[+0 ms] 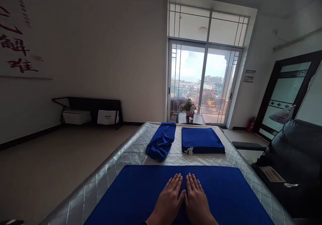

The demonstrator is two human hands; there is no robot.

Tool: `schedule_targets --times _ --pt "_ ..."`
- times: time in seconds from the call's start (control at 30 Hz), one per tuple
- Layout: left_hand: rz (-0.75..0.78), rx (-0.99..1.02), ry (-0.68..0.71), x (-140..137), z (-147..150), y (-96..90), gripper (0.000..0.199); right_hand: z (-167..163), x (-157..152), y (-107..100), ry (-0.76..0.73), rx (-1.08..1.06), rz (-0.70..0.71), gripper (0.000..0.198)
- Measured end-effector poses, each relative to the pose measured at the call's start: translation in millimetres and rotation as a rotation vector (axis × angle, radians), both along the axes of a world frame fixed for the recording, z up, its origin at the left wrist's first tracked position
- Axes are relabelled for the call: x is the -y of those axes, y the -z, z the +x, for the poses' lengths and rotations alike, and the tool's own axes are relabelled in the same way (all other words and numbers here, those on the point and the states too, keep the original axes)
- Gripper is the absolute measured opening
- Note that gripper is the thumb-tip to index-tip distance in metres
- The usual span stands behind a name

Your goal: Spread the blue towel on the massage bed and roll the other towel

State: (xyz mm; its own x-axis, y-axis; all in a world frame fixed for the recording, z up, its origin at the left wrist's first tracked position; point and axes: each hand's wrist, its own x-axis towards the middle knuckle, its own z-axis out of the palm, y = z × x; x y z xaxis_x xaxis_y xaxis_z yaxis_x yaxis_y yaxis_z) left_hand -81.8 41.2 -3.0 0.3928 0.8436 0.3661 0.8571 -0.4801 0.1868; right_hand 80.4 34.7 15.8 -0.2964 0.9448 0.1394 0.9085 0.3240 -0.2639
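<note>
A blue cloth lies spread flat over the near part of the quilted mattress. Side by side on it rest my left hand and my right hand, palms down, with fingers stretched forward and thumbs touching or nearly so. Neither hand grips anything. Beyond the spread cloth, to the right, sits a neat stack of folded blue cloths with white tags at its front edge. Left of the stack is a loosely crumpled blue cloth.
Behind the mattress, a small table holds a potted plant and a bottle. A black chair stands close on the right. Along the left wall is a low black rack with white boxes. Sliding glass doors face me.
</note>
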Motion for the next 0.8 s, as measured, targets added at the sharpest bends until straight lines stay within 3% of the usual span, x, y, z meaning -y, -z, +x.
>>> schedule_targets --times 0.17,0.8 --pt "-0.102 -0.056 -0.014 1.6 0.0 -0.8 0.060 1.2 0.6 0.6 -0.007 0.021 -0.063 0.060" --pt "-0.124 -0.069 0.002 -0.1 -6.4 9.7 0.060 10.1 6.1 -8.2 -0.032 -0.052 -0.126 0.066"
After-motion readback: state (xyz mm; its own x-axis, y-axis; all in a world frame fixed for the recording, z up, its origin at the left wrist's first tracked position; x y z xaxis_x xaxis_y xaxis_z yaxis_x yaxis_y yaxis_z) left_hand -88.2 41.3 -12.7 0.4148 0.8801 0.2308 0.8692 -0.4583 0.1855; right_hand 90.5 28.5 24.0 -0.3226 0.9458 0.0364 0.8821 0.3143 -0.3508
